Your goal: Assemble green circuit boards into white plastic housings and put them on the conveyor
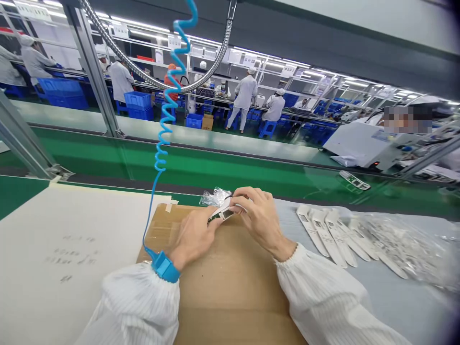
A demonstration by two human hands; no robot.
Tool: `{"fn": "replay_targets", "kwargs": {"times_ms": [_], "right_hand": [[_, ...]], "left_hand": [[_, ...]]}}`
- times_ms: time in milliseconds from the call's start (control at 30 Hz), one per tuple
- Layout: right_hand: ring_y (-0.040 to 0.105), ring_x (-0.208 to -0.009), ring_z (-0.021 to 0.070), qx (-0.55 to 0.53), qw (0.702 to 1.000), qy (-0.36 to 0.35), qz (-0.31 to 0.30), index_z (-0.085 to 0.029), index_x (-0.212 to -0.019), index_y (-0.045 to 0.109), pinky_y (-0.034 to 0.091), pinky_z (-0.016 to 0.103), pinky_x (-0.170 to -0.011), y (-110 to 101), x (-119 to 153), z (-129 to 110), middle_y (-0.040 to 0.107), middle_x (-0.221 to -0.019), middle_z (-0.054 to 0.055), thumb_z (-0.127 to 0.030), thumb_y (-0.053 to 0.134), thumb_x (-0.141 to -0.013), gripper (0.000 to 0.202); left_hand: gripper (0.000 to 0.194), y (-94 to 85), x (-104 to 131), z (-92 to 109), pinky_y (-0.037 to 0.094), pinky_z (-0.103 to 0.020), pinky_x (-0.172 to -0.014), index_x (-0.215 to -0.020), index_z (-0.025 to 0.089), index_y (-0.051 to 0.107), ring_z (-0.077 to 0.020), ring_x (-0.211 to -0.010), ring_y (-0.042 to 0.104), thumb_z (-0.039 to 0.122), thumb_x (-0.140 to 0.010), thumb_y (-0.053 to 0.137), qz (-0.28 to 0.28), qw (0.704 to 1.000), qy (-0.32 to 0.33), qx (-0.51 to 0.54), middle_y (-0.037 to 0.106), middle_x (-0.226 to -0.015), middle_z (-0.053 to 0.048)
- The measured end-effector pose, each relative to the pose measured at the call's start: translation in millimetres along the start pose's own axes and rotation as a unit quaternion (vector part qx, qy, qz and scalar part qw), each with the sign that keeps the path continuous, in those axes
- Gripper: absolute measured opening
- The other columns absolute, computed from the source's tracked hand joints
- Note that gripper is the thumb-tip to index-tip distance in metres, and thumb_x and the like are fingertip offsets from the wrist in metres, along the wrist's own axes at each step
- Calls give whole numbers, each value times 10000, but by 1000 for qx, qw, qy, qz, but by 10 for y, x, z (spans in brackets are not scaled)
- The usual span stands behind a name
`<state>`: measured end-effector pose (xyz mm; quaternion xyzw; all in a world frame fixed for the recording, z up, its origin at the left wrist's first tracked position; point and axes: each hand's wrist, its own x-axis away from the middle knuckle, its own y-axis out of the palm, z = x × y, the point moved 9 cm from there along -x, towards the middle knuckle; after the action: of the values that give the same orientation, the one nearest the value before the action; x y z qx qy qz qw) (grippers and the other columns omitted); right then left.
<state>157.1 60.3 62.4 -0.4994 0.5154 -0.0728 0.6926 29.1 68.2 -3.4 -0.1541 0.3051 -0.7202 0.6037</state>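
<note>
White sleeves (319, 292) cross cardboard (240, 282), probably padding. Left hand (194, 235) and right hand (262, 218) pinch a white part (227, 213) between nearly closed fingers (246, 192), likely steadying it.

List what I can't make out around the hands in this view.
- White casing, ends and underside: head view, hidden by the left hand and right hand.
- Marks on the white sheet: head view, too blurred to read.
- Clear plastic bag's contents: head view, obscured by crinkled, shiny film.

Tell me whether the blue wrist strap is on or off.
On: the blue wrist strap wraps the left wrist, touching the white sleeve.
</note>
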Motion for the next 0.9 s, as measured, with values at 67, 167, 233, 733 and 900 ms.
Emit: {"fn": "replay_targets", "kwargs": {"times_ms": [67, 167, 233, 733, 900], "right_hand": [[539, -864, 180, 0, 1000, -17, -17, -226, -847, 625, 303, 364, -797, 48, 3, -107, 680, -981, 15, -173, 551, -970, 153], [530, -871, 174, -76, 995, 5, -66, -212, -827, 566, 309, 341, -798, 222, -7, -136, 660, -948, 7, -89, 499, -951, 187], [528, -816, 162, -119, 986, 74, -89, -207, -844, 521, 321, 320, -768, 402, -54, 27, 641, -900, 4, -79, 444, -950, 184], [500, -1228, 250, 154, 923, 278, -219, -267, -1196, 639, 406, 410, -909, 211, 452, 1635, 558, -1365, 83, -4, 419, -827, 503], [473, -1244, 401, 228, 853, 367, -293, -210, -989, 736, 404, 587, -929, -257, 1003, 2376, 588, -1332, 141, -158, 662, -771, 236]], "left_hand": [[220, -50, -29, -92, 404, -289, -713, -1046, 256, 698, -221, -832, 651, 337, -920, 537, 27, 999, -33, 4, 727, -908, -44], [215, -255, -56, -328, 390, -297, -709, -928, 212, 683, -222, -792, 634, 346, -925, 514, 117, 987, -111, 14, 717, -840, -48], [230, -398, -46, -461, 380, -297, -694, -884, 199, 668, -220, -767, 624, 356, -926, 505, 171, 974, -150, 16, 708, -805, -47], [272, -438, -31, -518, 380, -306, -673, -914, 215, 678, -208, -678, 600, 419, -912, 498, 163, 970, -176, 37, 639, -630, -1], [260, -384, -37, -440, 390, -284, -632, -953, 191, 657, -165, -605, 563, 415, -890, 541, 145, 973, -140, 111, 607, -625, 17]]}}
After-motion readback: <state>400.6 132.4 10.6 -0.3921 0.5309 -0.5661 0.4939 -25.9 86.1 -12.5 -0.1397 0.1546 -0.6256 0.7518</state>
